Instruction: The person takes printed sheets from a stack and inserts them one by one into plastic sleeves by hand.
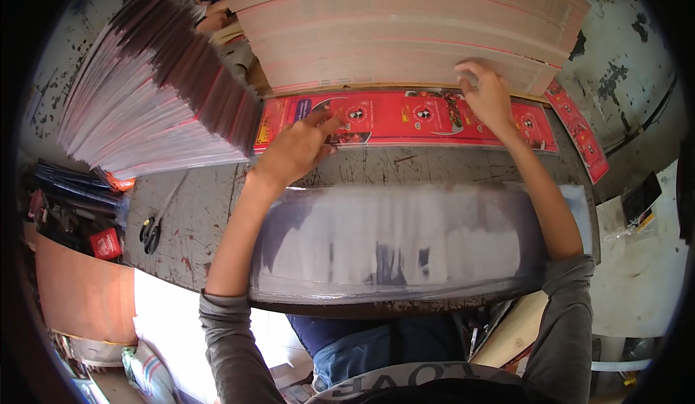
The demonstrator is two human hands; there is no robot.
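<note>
A long red printed sheet (394, 118) lies across the back of the worktable. Over its left part is my left hand (300, 143), fingers spread and apart, with nothing visible in them. My right hand (485, 93) is above the sheet's right part, near the tall stack of flat pale boards (405, 35); its thumb and index finger are curved with a gap between them. A stack of clear plastic sheets (391, 241) lies between my forearms at the table's front edge.
A tall, leaning pile of plastic-covered sheets (159, 100) stands at the left. Scissors (150, 234) lie on the worktable (192, 223) below it. Another red strip (579, 132) hangs over the right edge. Part of another person's arm (213, 19) shows behind the pile.
</note>
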